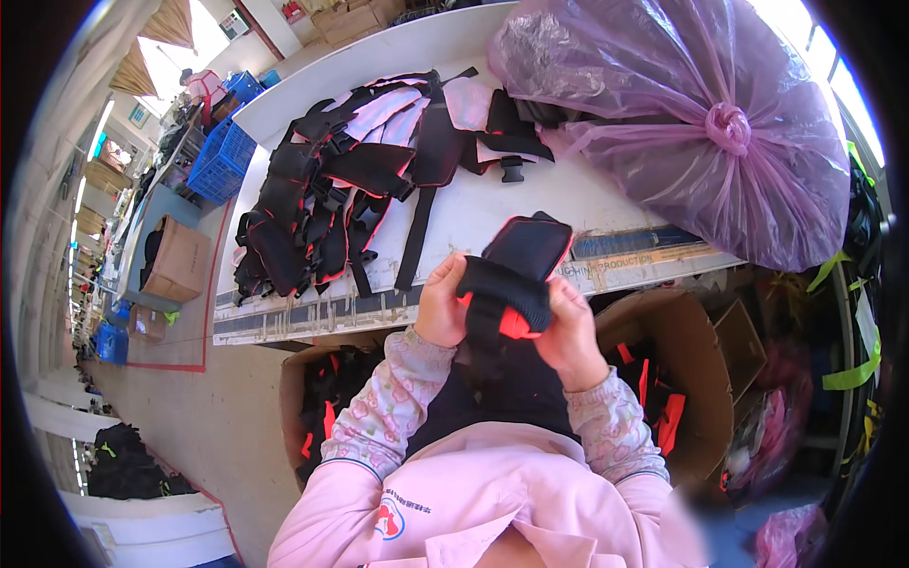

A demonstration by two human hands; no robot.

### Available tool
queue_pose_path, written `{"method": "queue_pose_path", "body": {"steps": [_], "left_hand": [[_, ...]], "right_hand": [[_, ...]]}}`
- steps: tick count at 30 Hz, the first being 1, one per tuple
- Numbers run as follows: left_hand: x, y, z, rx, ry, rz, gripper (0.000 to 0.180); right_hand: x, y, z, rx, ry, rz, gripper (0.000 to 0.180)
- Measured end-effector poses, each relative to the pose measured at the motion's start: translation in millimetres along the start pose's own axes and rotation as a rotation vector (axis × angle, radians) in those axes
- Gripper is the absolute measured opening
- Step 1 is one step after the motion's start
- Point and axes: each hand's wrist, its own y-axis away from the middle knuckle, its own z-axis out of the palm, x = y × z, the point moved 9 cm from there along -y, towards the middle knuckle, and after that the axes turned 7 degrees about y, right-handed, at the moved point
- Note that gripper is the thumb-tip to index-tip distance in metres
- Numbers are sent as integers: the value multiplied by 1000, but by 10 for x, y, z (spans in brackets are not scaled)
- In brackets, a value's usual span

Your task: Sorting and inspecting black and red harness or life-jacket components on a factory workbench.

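In front of my chest, near the table's front edge, I hold a black padded strap point(526, 248) with red edging and a red underside. My left hand point(441, 305) grips its left end, where a black band hangs down. The right hand point(571, 331) closes on the other side, thumb along the padded part, where red shows beneath. Beyond my hands, a pile of similar black padded straps point(369, 170) lies on the white table point(464, 227), with red edges, buckles and some pale pinkish pieces. One loose black band point(416, 237) reaches toward me.
A big knotted purple plastic bag point(663, 114) fills the table's right side. Below the table edge stand open cardboard boxes, one at left point(292, 407) and one at right point(705, 417), holding black and red pieces. Further left are a blue crate point(220, 161) and a brown carton point(180, 260).
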Motion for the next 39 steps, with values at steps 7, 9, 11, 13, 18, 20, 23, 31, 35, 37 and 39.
{"method": "queue_pose_path", "body": {"steps": [7,9,11,13,18,20,23,31,35,37,39], "left_hand": [[8,-71,201,170,18,163,24],[79,-129,78,181,-61,213,24],[230,-125,193,80,-280,427,23],[57,-48,220,117,-360,241,23],[-51,60,322,1,-620,270,36],[-51,88,227,36,-613,268,33],[-106,119,-173,194,-499,84,22],[388,75,199,-267,-240,-38,8],[414,-156,166,-323,-944,27,4],[412,-103,-263,-53,-785,13,17],[451,27,-233,-21,-600,55,27]], "right_hand": [[-65,-253,-189,12,103,-106,23],[1,-219,-242,104,306,-40,37],[228,-14,88,-36,135,204,46],[217,16,93,31,269,98,47],[20,25,-29,245,257,65,35],[29,14,-90,286,275,-3,33],[-4,16,-77,282,325,-92,30],[34,8,101,-98,503,140,31],[-179,214,-49,108,559,153,27],[-133,227,74,81,638,118,28],[-17,157,327,-67,564,60,34]]}}
